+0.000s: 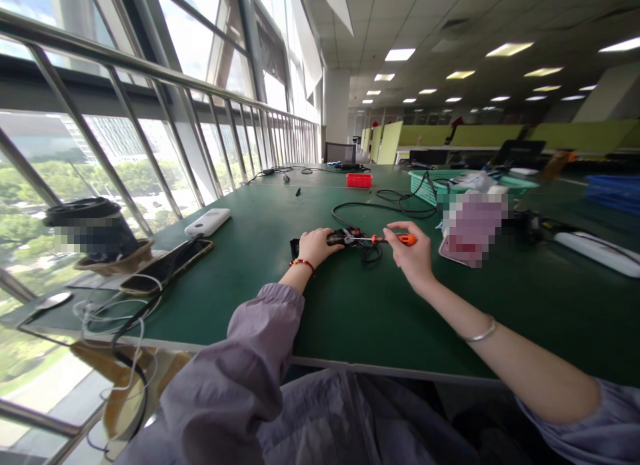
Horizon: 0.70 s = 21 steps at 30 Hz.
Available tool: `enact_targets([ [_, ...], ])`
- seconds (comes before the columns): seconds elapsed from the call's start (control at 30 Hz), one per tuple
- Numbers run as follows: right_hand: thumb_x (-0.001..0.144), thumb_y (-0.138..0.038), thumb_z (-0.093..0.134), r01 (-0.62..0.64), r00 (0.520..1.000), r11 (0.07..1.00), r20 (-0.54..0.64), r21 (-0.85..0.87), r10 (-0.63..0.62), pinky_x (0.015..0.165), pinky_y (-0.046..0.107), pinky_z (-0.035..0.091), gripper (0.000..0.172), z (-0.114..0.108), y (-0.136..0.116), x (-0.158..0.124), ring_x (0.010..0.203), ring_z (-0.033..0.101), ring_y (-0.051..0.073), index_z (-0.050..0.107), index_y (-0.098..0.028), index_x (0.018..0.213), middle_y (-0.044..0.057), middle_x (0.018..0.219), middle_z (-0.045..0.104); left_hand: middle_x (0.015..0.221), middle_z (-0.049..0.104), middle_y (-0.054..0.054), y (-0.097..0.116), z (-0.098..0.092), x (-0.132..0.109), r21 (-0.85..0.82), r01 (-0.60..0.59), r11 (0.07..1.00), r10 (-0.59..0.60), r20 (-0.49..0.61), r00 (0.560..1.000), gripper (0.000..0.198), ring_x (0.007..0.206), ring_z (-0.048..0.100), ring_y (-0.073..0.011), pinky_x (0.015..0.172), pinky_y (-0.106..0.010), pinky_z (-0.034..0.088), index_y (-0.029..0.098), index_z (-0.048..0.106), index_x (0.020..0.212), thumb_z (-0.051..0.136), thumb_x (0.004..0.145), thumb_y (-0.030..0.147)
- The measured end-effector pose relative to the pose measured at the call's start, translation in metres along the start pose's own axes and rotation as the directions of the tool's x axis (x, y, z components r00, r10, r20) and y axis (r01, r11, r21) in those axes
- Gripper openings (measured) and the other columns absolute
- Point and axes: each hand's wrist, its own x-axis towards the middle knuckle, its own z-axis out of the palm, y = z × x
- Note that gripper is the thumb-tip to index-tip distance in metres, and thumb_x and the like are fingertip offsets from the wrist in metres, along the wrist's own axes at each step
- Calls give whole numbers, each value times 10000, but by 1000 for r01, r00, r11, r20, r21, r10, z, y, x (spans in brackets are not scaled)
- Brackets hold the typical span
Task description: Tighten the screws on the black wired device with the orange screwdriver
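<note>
On the green table, my left hand (317,247) is closed over a black device (336,238) with a cord, pressing it to the tabletop. What kind of device it is I cannot make out; its right end shows small parts and wires. My right hand (413,255) grips a screwdriver (407,239) by its orange handle. The metal shaft lies nearly level and points left, its tip at the wired end of the device. Below the shaft sits a loop of black cable (371,253).
Left side: a dark lidded cup (103,232), a white power bank (208,222), a phone (170,268) and white cables (113,312). Right side: a blurred pink item (473,228), a teal basket (425,188) and a white-and-black tool (595,252). A red tray (359,180) stands farther back.
</note>
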Motion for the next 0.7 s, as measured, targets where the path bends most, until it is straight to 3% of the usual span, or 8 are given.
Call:
enact_targets([
  [0.07,720,-436,630,-16,1000,999,23,38,15,428,238,402,337,0,-1,0,460,464,95,552,-210,957,-51,616,476,1073,677,-46,0,0,0,0,-2,1000,2,4,1000,458,999,606,-246,846,-338,416,248,624,1096,579,776,574],
  [0.2,639,-346,703,126,992,986,-10,108,-126,571,255,484,632,2,-2,1,686,576,135,412,-245,1191,-17,819,550,1076,680,-47,0,-1,0,13,-5,1000,5,6,1000,462,1002,605,-247,843,-335,417,252,625,1100,569,780,581],
  [0.27,669,-370,686,125,992,992,-28,31,-125,600,270,488,561,2,0,1,671,566,136,442,-237,1155,-22,773,546,1083,678,-45,1,-1,0,17,0,1000,-1,9,1000,456,1010,603,-246,847,-331,415,257,624,1100,570,780,578],
  [0.33,711,-424,650,85,996,995,-27,-44,-86,571,274,477,385,1,1,0,614,546,134,523,-220,1013,-20,702,532,1088,675,-47,1,-1,0,16,-3,1000,2,10,1000,453,1023,598,-247,854,-329,413,256,622,1105,568,784,573],
  [0.4,731,-460,623,57,998,997,-1,-48,-57,523,266,460,313,1,2,0,595,543,136,552,-212,908,-4,696,537,1088,674,-47,0,-1,0,14,-13,1000,13,8,1000,448,1032,594,-246,861,-328,411,258,620,1107,563,789,568],
  [0.47,717,-444,638,56,998,998,16,20,-56,505,256,456,352,1,2,1,612,554,136,543,-216,968,-1,737,544,1087,672,-48,0,0,0,16,-23,1000,22,8,1000,445,1030,595,-247,862,-331,412,257,621,1106,556,794,567],
  [0.6,638,-381,714,63,998,991,16,121,-65,491,233,446,641,2,0,2,641,562,129,422,-240,1190,-19,786,550,1085,669,-58,-1,0,0,23,-27,999,27,10,1000,460,1027,596,-254,861,-339,416,241,619,1112,545,800,571],
  [0.7,736,-466,620,-46,995,998,92,48,42,410,225,372,392,1,-3,0,452,455,96,534,-204,1014,-64,563,459,1095,667,-53,0,-1,-1,22,-27,999,27,13,1000,448,1036,592,-247,867,-332,415,248,611,1120,546,805,559],
])
